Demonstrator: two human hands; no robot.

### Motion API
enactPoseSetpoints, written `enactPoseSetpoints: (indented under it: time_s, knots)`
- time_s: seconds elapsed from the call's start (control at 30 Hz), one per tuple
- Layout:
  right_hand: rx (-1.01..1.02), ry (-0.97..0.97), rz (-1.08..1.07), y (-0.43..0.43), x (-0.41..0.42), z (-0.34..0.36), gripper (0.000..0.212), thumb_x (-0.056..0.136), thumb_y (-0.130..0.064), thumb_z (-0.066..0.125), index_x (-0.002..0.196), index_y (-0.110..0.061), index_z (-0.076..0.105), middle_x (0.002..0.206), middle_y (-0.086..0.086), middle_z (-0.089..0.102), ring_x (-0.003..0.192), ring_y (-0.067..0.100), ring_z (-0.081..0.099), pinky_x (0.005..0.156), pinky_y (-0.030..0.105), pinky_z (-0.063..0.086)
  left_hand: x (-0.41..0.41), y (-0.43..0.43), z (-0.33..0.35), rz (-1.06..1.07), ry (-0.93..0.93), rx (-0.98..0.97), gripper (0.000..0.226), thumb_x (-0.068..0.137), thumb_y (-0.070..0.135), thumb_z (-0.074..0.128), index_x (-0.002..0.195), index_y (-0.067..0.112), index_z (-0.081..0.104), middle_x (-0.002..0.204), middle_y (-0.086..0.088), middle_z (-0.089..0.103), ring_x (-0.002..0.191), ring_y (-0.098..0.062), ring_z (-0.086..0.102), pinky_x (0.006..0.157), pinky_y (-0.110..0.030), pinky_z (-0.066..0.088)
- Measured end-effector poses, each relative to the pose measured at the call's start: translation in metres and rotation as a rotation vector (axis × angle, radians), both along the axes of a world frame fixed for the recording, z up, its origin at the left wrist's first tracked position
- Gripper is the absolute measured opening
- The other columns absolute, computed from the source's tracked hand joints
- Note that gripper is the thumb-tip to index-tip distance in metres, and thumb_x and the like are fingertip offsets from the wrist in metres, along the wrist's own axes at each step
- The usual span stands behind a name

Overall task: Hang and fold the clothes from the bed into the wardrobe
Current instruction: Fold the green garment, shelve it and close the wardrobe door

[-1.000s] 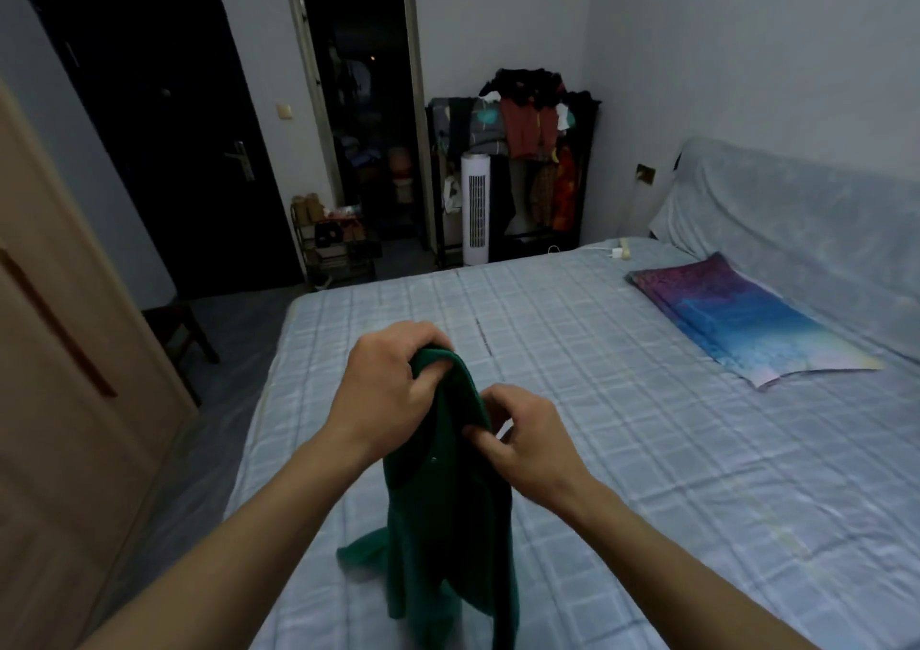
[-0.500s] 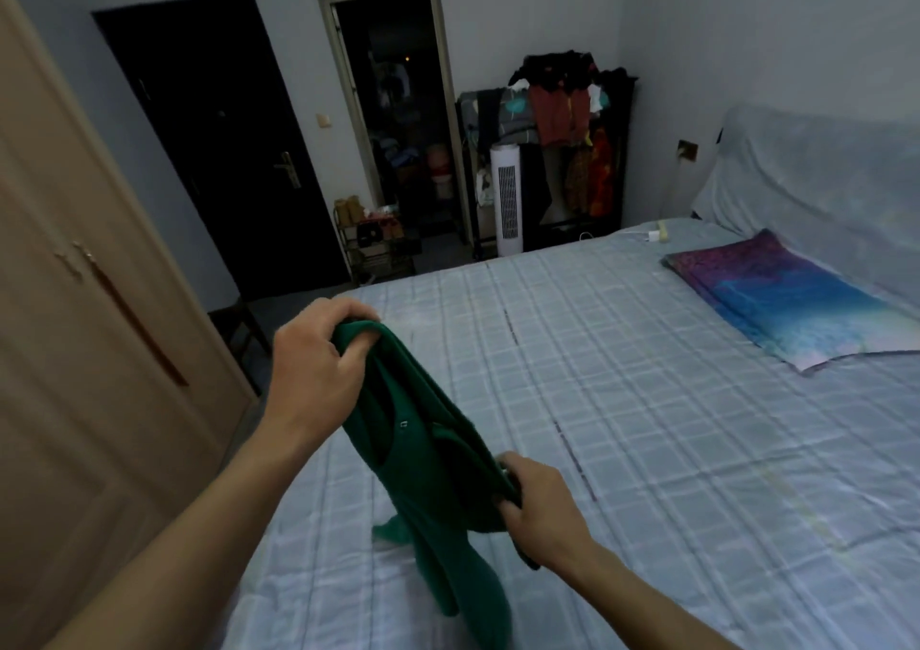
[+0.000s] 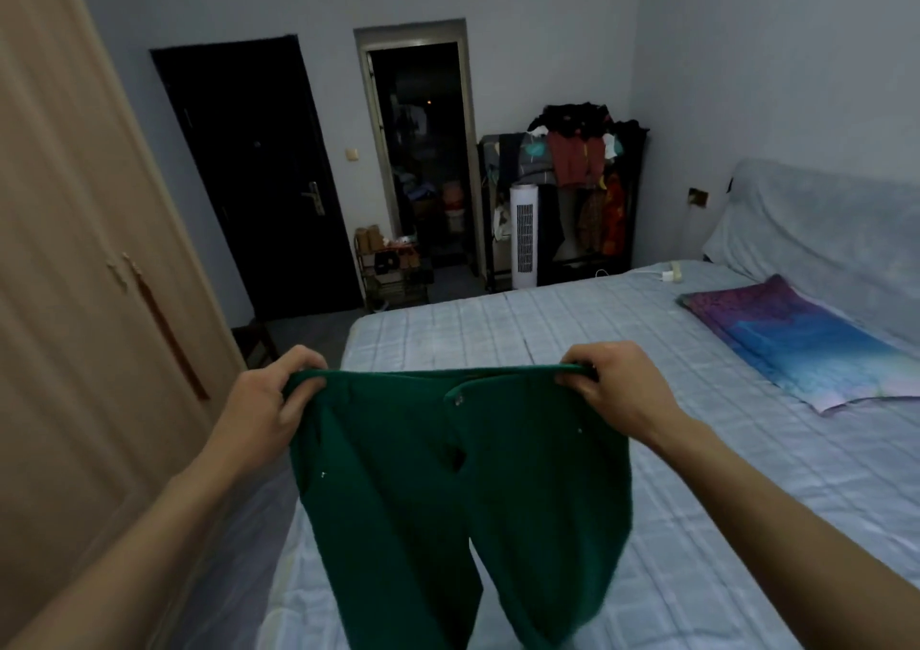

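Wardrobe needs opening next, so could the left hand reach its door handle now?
Probably not yet: the left hand grips the green trousers by the waistband. Nothing stands between it and the door handle.

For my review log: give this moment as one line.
left hand: grips trousers | right hand: grips trousers | trousers: spread by waist, held over bed | wardrobe: doors closed

green trousers [image 3: 448, 490]: leg ends cut off at 6 o'clock | wardrobe [image 3: 74, 301]: cut off at 9 o'clock | open doorway [image 3: 423, 161] at 12 o'clock: inside too dark to tell
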State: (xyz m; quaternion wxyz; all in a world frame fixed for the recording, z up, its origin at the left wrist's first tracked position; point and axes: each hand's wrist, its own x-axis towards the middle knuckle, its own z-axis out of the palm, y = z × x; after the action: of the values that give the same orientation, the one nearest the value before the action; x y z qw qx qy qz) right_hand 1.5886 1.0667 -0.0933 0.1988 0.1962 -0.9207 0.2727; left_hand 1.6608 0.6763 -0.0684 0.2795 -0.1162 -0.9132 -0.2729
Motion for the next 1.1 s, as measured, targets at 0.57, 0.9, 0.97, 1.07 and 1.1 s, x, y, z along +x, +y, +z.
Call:
enactPoseSetpoints:
  time_s: [0.57,0.9,0.97,1.07,1.1]
  knots:
    - [-0.5,-0.215,-0.012,-0.007,0.021,0.041,0.014,0.071,-0.01,0.086,0.074,-0.017,0.074,0.074,0.006,0.073,0.073,0.024,0.071,0.065,0.036,0.059,0.005,-0.047,0.015,-0.221,-0.533,0.3,0.015,0.085,0.002,0.073,0.085,0.017,0.075,0.086,-0.009,0.075,0.08,-0.021,0.072,0.069,-0.028,0.057]
    - [-0.922,-0.678,-0.016,-0.006,-0.038,0.046,0.027,0.08,-0.005,0.077,0.106,0.001,0.069,0.092,0.019,0.075,0.081,0.03,0.074,0.062,0.033,0.06,-0.039,-0.013,0.036,-0.457,-0.856,0.732,0.016,0.083,0.011,0.074,0.097,0.003,0.069,0.092,-0.018,0.073,0.079,-0.026,0.073,0.064,-0.029,0.058]
    - [-0.939,-0.856,-0.109,-0.01,-0.057,0.045,0.037,0.079,-0.004,0.077,0.112,0.008,0.063,0.095,0.023,0.073,0.082,0.034,0.073,0.063,0.038,0.06,-0.062,0.009,0.041,-0.274,-0.848,0.812,0.019,0.083,0.003,0.073,0.101,-0.003,0.07,0.089,-0.019,0.074,0.073,-0.026,0.073,0.06,-0.03,0.059]
    - [-0.928,-0.776,-0.333,-0.032,-0.079,0.032,0.039,0.076,-0.003,0.08,0.108,0.009,0.061,0.099,0.025,0.07,0.084,0.035,0.071,0.071,0.046,0.06,-0.096,0.049,0.036,0.218,-0.581,0.781,0.014,0.082,0.006,0.076,0.094,0.001,0.072,0.086,-0.017,0.075,0.07,-0.025,0.073,0.062,-0.033,0.061]
    - [-0.925,-0.695,-0.392,-0.043,-0.082,0.026,0.037,0.073,-0.005,0.082,0.103,0.006,0.063,0.098,0.023,0.07,0.084,0.034,0.071,0.074,0.047,0.06,-0.101,0.061,0.032,0.313,-0.479,0.761,0.012,0.079,0.012,0.078,0.087,0.006,0.073,0.084,-0.013,0.075,0.07,-0.024,0.072,0.066,-0.035,0.062]
